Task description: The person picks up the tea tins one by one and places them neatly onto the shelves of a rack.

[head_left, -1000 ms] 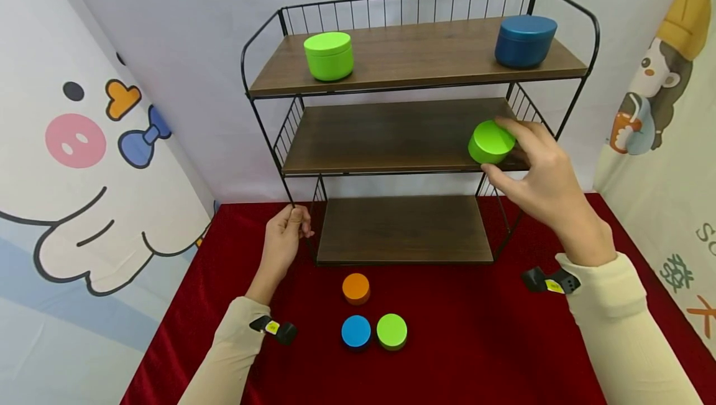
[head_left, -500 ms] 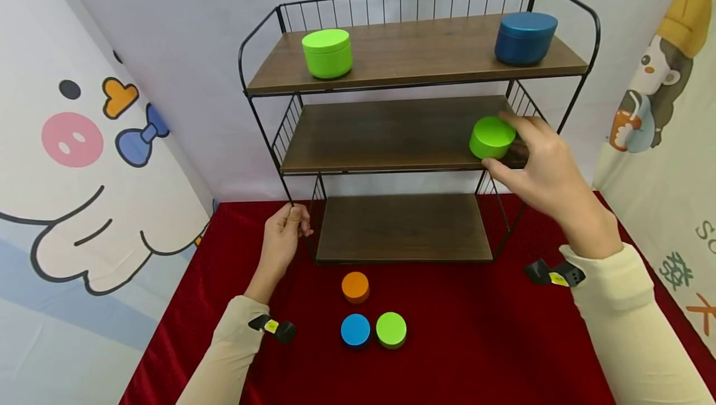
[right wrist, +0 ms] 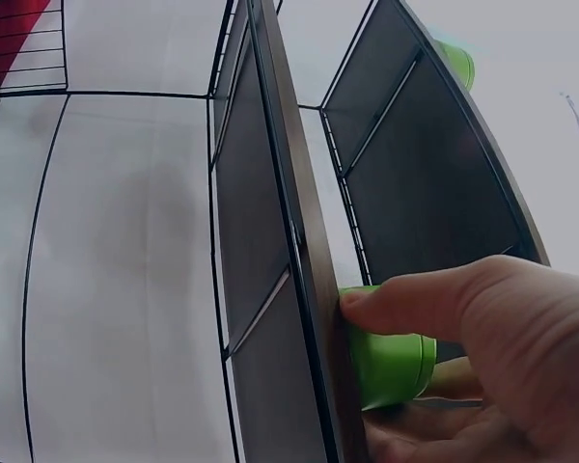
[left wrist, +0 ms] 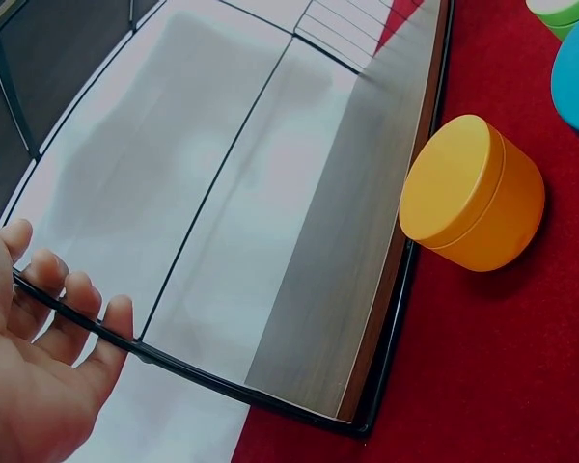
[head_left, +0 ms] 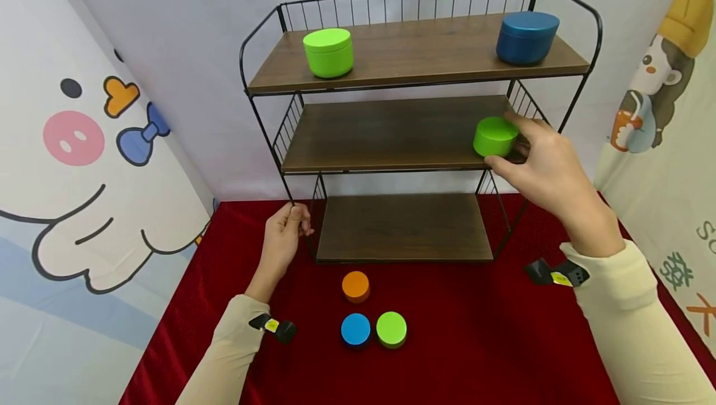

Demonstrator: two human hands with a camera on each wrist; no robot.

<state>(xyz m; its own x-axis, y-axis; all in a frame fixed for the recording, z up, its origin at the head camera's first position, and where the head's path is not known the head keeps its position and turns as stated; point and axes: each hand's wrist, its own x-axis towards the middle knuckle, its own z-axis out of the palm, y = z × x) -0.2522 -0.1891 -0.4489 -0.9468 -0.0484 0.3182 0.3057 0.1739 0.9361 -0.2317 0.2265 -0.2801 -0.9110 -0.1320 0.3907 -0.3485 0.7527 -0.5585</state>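
Observation:
My right hand (head_left: pixel 539 163) grips a round green tin (head_left: pixel 495 136) at the right end of the middle shelf (head_left: pixel 391 135), thumb at the front and fingers behind. In the right wrist view the green tin (right wrist: pixel 391 362) stands with its base against the shelf board, the thumb across its side. My left hand (head_left: pixel 286 229) holds the black wire frame at the rack's lower left. Seen from the left wrist, the fingers of the left hand (left wrist: pixel 53 357) curl round a black rod (left wrist: pixel 203 376) of that frame.
On the top shelf (head_left: pixel 414 51) stand a green tin (head_left: pixel 329 53) at left and a dark blue tin (head_left: pixel 527 37) at right. Orange (head_left: pixel 355 286), blue (head_left: pixel 355 330) and light green (head_left: pixel 391 330) tins stand on the red cloth (head_left: pixel 475 330) before the rack.
The green tin in my right hand has shifted slightly right and back along the middle shelf, and it sits more level. My left hand stays on the frame.

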